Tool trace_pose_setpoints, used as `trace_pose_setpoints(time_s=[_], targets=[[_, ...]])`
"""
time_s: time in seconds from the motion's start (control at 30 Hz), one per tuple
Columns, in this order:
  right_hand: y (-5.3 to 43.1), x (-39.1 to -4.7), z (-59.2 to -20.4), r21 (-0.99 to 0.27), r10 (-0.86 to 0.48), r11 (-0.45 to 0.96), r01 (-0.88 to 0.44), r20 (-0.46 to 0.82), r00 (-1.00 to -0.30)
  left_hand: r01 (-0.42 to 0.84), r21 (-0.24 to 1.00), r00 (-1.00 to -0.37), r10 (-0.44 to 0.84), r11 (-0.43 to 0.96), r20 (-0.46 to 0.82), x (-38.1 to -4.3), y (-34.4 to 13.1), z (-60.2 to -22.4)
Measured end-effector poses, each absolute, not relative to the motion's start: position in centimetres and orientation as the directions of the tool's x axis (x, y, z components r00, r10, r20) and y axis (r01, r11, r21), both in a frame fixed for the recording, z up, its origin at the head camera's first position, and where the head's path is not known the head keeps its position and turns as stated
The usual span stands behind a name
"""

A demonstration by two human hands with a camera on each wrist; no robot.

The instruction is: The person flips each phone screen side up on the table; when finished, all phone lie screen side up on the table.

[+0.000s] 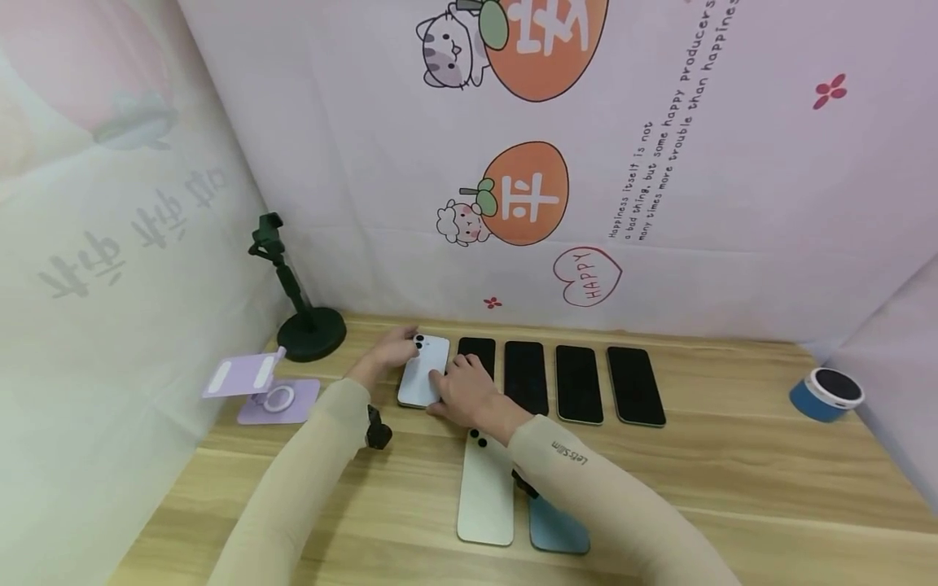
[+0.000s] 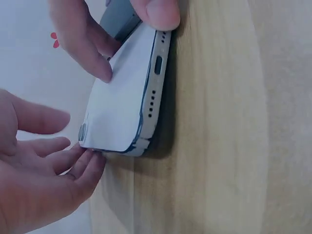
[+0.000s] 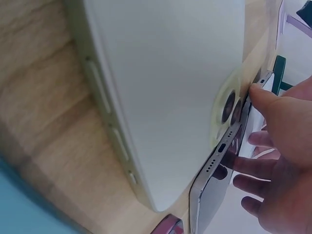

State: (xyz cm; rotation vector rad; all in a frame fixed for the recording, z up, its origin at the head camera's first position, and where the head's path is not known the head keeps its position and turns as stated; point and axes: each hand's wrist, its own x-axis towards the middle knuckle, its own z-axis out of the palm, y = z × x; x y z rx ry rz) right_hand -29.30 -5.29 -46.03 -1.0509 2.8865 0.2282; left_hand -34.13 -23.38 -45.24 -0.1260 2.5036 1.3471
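Note:
A white smartphone [image 1: 425, 376] lies back side up at the left end of a row of phones. My left hand [image 1: 393, 350] is at its upper left; in the left wrist view the fingertips touch the phone's side near the camera lenses, with the thumb held apart above. My right hand [image 1: 469, 392] holds the lower right corner, its thumb [image 2: 163, 14] on the bottom edge beside the charging port and a finger on the back. Below the right wrist lie a cream smartphone [image 1: 485, 500] and a blue smartphone [image 1: 558, 533], the latter partly hidden by the sleeve.
Several dark-screened phones [image 1: 525, 378] continue the row rightward. At left stand a black phone stand [image 1: 311, 332] and a lilac folding stand [image 1: 293, 411]. A blue and white round device [image 1: 824, 400] sits far right. A printed cloth [image 1: 366, 203] hangs behind the wooden table [image 1: 747, 464].

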Motion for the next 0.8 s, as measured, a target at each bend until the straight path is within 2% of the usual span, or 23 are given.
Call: trace_pose_setpoints(time_s=[0.27,0.43,0.57,0.67,0.8], targets=[[-4.9,-28.8,-46.2,0.072,-0.633,0.764,-0.641,-0.108,-0.767,-0.214,0.812,-0.975,-0.067,0.543,-0.212,-34.0,-23.2,-45.8],[-4.7,-28.8,-46.1,0.069,-0.639,0.761,-0.645,-0.095,-0.764,-0.184,0.794,-0.983,-0.103,0.58,-0.153,-34.0,-23.3,-45.5],[-4.4,-28.9,-45.6,0.01,-0.639,0.766,-0.643,-0.097,-0.763,-0.184,0.777,-0.983,-0.12,0.602,-0.14,-33.9,-23.2,-44.6],[-4.2,-29.2,-44.8,-0.122,-0.635,0.772,-0.624,-0.097,-0.767,-0.201,0.765,-0.98,-0.128,0.613,-0.155,-34.0,-23.1,-44.1],[-3.7,-29.9,-43.2,-0.431,-0.624,0.732,-0.528,-0.112,-0.773,-0.19,0.726,-0.982,-0.115,0.661,-0.151,-34.2,-22.9,-43.4]])
